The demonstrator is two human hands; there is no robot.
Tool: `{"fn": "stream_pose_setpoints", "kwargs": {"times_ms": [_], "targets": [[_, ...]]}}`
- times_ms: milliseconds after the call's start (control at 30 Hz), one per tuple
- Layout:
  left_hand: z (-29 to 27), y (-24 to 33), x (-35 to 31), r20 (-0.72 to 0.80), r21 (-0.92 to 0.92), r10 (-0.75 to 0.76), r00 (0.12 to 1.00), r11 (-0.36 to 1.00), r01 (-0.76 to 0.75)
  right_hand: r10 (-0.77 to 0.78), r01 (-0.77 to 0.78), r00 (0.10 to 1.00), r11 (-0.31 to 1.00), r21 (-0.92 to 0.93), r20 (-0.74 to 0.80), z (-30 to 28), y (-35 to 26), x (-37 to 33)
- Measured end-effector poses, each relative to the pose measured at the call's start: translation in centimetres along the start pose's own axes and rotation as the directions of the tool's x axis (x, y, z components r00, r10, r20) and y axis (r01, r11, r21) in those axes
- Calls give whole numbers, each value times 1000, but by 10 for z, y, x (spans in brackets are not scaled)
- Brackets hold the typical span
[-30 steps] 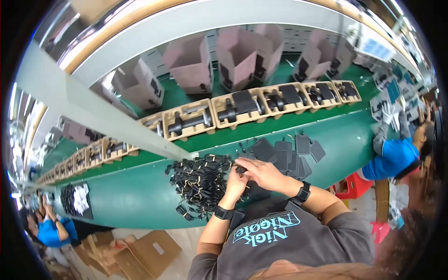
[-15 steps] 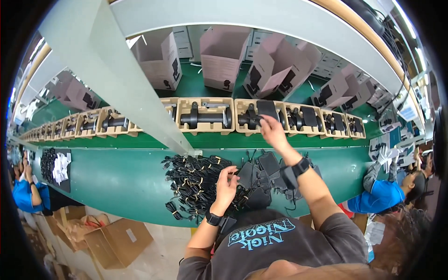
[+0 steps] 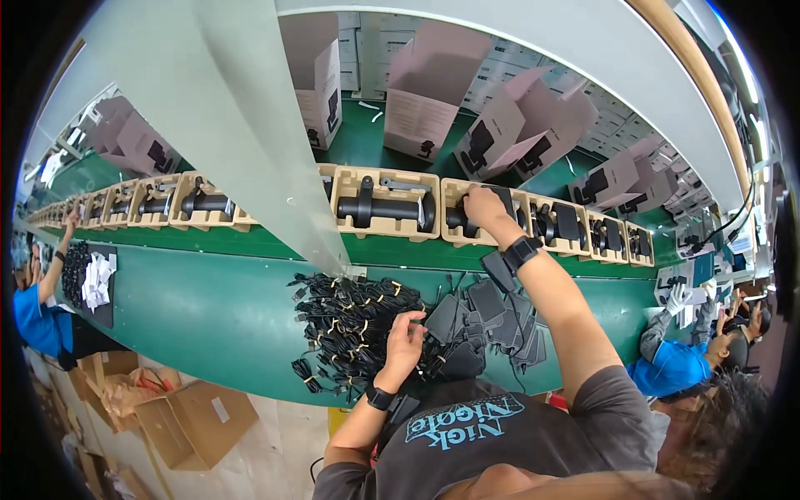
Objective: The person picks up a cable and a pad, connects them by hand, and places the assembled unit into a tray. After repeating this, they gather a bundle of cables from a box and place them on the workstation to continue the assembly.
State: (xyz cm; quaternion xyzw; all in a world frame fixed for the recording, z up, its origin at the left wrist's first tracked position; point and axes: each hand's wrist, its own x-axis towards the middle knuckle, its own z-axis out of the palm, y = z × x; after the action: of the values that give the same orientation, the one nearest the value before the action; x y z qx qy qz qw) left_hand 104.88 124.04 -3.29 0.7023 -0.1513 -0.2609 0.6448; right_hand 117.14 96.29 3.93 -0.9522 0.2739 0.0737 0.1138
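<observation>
The right hand [image 3: 487, 210] reaches far out, over a tan tray [image 3: 458, 237]. Its fingers point down into the tray, near the black parts there. The back of the hand hides the fingertips, so I can't tell if it is grasping something. A black slab [image 3: 506, 198] shows in the tray, just to the right of that hand.

The left hand [image 3: 406, 342] is near the person's body, by the right side of a big heap of black cords [image 3: 354, 325]. Its fingers are bent but loose and apart, and nothing shows in its grip. It may be touching the cords; that is hard to see.

The cords lie on the green counter [image 3: 208, 308], tied in bunches with tan bands [image 3: 397, 287]. Just right of them is a messy pile of flat black slabs [image 3: 492, 308], some with thin wires.

The trays stand in a long row past the counter's far edge. The one left of the right hand's tray has a fat black tube [image 3: 400, 208] in it. A pale post [image 3: 242, 133] hides part of the row. Behind the row stand tall open boxes [image 3: 429, 100]. People in blue shirts are at the far left and far right.
</observation>
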Motion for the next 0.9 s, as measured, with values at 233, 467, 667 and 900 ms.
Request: {"fn": "stream_pose_setpoints", "kwargs": {"times_ms": [233,467,667,900], "targets": [[-10,-10,-3,-17,-69,-9,1000,998,8,17,-20,987,1000,-21,-162,28,-21,22],[-15,-9,2,-10,-73,-47,999,996,47,19,-16,901,1000,11,-434,73,-25,6],[-15,-20,8,4,-41,-29,1000,999,29,-78,10,856,991,-135,-511,73,-13,5],[-17,-37,0,34,-36,-25,999,999,27,62,-98,906,993,-66,-419,86,-13,13]]}}
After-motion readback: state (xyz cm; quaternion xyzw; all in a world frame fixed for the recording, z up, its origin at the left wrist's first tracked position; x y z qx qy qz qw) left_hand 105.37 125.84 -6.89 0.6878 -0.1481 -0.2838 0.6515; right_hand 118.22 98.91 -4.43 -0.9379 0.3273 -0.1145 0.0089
